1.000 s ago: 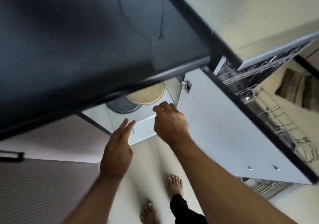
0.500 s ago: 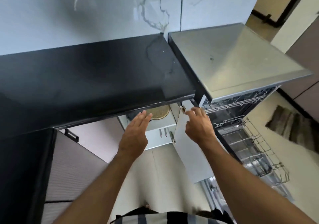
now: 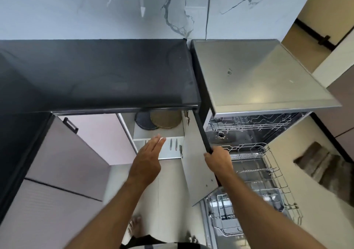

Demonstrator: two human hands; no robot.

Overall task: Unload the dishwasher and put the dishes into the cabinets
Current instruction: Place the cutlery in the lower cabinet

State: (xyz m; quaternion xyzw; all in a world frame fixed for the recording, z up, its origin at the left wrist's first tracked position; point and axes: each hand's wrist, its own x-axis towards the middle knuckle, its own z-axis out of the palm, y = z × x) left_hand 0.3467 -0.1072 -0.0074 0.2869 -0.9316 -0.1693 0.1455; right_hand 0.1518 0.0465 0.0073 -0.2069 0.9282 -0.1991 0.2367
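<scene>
A lower cabinet under the black counter [image 3: 95,76] stands open. Its white door [image 3: 193,164] is swung out toward me. My right hand [image 3: 218,158] grips the door's dark top edge. My left hand [image 3: 148,158] hovers flat and empty in front of the cabinet shelf [image 3: 159,133]. On that shelf lie a dark round mat [image 3: 143,123] and a tan woven round mat [image 3: 165,119], partly hidden by the counter. To the right the dishwasher [image 3: 258,80] is open, its wire racks [image 3: 264,172] pulled out. I cannot make out any dishes in the racks.
A marble-patterned wall [image 3: 134,9] rises behind the counter. Pale pink cabinet fronts with a black handle [image 3: 70,126] stand at the left. A dark rug [image 3: 321,164] lies on the floor at the right. My bare foot [image 3: 135,227] shows on the tiled floor.
My head has risen, so the view now looks down on the counter top. My right hand has moved from the cabinet opening onto the door's top edge. My left hand stays flat near the shelf.
</scene>
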